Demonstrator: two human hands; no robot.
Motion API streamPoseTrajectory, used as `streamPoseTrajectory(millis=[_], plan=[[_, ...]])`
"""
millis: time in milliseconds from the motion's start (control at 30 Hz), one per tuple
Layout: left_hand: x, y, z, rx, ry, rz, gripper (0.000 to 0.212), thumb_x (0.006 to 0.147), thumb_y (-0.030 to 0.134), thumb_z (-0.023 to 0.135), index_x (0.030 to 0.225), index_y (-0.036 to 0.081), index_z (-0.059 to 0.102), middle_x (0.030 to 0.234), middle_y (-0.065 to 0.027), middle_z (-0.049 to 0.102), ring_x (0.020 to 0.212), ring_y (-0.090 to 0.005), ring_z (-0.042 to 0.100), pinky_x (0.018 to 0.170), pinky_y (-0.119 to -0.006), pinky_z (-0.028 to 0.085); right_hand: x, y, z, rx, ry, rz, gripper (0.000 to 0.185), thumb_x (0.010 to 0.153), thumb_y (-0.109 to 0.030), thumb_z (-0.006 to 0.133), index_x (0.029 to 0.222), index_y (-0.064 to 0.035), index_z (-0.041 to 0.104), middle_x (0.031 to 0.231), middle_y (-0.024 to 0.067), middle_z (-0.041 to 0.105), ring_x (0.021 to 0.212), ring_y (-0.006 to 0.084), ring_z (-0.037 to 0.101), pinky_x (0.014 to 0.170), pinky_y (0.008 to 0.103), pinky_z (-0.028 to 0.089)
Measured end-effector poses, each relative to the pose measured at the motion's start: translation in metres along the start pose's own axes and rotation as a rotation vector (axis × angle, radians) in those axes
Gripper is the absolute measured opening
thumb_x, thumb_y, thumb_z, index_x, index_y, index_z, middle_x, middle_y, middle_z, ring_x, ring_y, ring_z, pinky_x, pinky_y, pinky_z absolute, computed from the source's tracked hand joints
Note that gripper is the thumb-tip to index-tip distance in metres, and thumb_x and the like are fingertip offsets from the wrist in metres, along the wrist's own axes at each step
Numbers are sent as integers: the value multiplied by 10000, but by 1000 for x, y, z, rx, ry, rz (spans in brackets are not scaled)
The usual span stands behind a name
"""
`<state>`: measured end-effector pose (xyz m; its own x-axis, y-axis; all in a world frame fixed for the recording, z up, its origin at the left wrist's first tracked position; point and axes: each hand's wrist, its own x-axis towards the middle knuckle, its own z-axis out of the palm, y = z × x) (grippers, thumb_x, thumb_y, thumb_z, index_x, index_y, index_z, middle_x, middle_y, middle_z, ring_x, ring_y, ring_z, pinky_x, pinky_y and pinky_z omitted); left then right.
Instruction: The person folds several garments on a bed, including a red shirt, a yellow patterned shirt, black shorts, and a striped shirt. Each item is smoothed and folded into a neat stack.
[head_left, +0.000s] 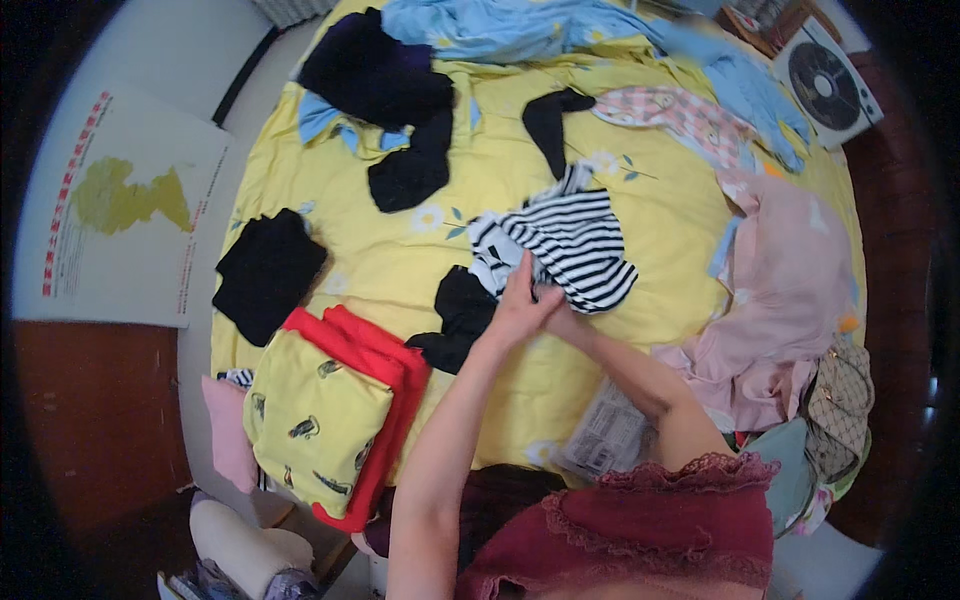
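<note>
My left hand (517, 309) and my right hand (561, 309) meet at the lower edge of a black-and-white striped garment (574, 244). The garment lies bunched on a yellow flowered bed sheet (495, 187), its pale inner side (499, 255) turned up at the left. My left fingers point up over the cloth; those of my right hand are mostly hidden. Whether either hand grips the fabric cannot be told. A crumpled black cloth (461, 315) lies just left of my left wrist.
Folded yellow printed cloth (319, 420) rests on red fabric (405, 375) at lower left. Black garments (270, 274) lie left and behind. Pink cloth (795, 262), a patterned bag (840, 405) and a clear plastic packet (611, 431) are rightward. A fan (825, 84) stands far right.
</note>
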<state>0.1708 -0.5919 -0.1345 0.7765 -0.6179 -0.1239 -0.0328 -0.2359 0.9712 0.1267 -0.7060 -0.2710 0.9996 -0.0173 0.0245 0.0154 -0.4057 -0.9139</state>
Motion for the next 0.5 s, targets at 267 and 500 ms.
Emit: streamPoseTrajectory(millis=[267,500], plan=[[-99,28,-28,-21,85,-272,767,671,188,724,1317,-22,367,1210,-206,507,1130,-270,481,949,-321,382,-90,-201,11,-289,-74,-164,258,623,-209,664,809,-34,631,714,159,625,663,332,614,586,420,491],[-141,-12,-45,-193,-221,-415,462,678,144,662,1111,24,553,1015,-148,612,958,-249,578,822,-337,460,-51,-242,-23,73,-915,-149,197,755,-163,579,861,-2,618,758,147,625,584,223,607,537,330,482]])
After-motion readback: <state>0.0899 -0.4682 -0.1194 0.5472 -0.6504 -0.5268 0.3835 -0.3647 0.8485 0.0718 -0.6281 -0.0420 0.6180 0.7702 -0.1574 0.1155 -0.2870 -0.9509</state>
